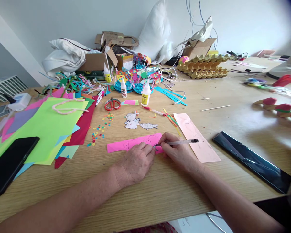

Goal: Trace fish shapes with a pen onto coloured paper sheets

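Magenta strip [132, 142] lies under right hand [176, 153] gripping pen [184, 142].

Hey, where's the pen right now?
In the head view, the pen is just right of centre, held in the right hand, its writing end at the bright pink strip and its back end over the pale pink strip.

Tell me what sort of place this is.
Likely a craft workspace, judging by the fanned pile of brightly coloured paper sheets, the red-handled metal scissors and the white plastic bottle with a yellow label, probably glue.
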Demonstrator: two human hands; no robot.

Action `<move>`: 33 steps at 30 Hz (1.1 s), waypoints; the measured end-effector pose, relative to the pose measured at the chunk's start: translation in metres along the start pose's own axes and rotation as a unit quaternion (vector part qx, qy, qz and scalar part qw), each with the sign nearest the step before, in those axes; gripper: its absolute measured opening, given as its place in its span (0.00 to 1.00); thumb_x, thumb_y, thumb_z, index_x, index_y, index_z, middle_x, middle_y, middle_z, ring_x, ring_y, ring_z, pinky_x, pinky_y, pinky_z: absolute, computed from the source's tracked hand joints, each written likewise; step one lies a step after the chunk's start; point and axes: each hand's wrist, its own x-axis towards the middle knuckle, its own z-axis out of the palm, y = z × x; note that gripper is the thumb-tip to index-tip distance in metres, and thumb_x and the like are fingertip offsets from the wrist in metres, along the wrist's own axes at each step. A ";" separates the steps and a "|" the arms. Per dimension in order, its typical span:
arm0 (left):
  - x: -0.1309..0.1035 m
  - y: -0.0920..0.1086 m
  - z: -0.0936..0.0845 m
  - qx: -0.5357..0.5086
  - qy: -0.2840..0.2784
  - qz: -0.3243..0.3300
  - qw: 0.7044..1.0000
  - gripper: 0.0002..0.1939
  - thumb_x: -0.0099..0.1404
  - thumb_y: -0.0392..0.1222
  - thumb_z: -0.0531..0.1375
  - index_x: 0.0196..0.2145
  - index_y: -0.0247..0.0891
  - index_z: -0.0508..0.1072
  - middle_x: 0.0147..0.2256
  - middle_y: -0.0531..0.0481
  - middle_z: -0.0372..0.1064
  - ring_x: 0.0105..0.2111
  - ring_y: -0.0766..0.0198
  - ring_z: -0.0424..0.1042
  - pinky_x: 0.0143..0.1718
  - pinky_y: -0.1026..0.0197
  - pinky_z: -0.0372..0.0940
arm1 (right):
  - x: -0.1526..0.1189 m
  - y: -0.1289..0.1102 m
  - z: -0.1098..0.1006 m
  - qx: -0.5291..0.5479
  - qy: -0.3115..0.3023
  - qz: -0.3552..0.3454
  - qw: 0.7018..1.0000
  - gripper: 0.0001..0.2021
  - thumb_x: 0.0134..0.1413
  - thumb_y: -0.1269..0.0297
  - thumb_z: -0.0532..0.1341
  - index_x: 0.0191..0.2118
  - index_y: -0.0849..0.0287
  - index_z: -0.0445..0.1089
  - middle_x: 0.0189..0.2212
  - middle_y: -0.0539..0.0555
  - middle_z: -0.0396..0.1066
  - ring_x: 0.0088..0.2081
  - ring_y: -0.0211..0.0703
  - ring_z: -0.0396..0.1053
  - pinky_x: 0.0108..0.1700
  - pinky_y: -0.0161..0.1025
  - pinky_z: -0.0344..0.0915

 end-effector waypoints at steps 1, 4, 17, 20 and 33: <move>0.000 0.000 0.000 -0.004 -0.001 -0.002 1.000 0.11 0.67 0.35 0.47 0.45 0.31 0.64 0.38 0.43 0.64 0.39 0.57 0.62 0.39 0.54 0.64 | 0.000 0.000 0.000 0.000 0.001 0.001 1.000 0.04 0.40 0.71 0.51 0.22 0.56 0.58 0.16 0.44 0.58 0.20 0.35 0.56 0.23 0.33 0.51; 0.001 0.000 -0.002 -0.010 -0.003 -0.004 1.000 0.11 0.67 0.36 0.47 0.44 0.31 0.64 0.39 0.43 0.64 0.39 0.56 0.62 0.40 0.53 0.64 | 0.000 0.000 0.000 0.001 0.002 0.003 1.000 0.03 0.40 0.71 0.51 0.22 0.56 0.58 0.16 0.44 0.57 0.20 0.35 0.56 0.22 0.33 0.51; 0.004 0.001 -0.005 -0.023 -0.024 -0.027 0.999 0.11 0.65 0.37 0.51 0.45 0.32 0.65 0.39 0.44 0.63 0.40 0.56 0.61 0.41 0.52 0.64 | 0.000 -0.002 -0.001 0.000 0.003 0.004 1.000 0.03 0.41 0.70 0.50 0.22 0.56 0.58 0.15 0.43 0.56 0.19 0.35 0.54 0.23 0.34 0.50; 0.005 0.002 -0.006 -0.020 -0.025 -0.028 0.999 0.12 0.64 0.37 0.52 0.45 0.31 0.65 0.39 0.44 0.63 0.39 0.56 0.61 0.40 0.53 0.64 | 0.000 -0.002 -0.001 0.000 0.003 0.006 1.000 0.03 0.41 0.70 0.50 0.22 0.55 0.58 0.15 0.43 0.56 0.19 0.35 0.55 0.23 0.34 0.50; 0.005 0.004 -0.007 -0.020 -0.036 -0.040 0.998 0.13 0.65 0.38 0.52 0.47 0.31 0.64 0.40 0.45 0.63 0.40 0.56 0.60 0.41 0.53 0.64 | -0.003 0.003 -0.002 -0.003 0.021 -0.004 1.000 0.03 0.42 0.70 0.50 0.23 0.55 0.58 0.16 0.44 0.57 0.20 0.36 0.55 0.23 0.34 0.51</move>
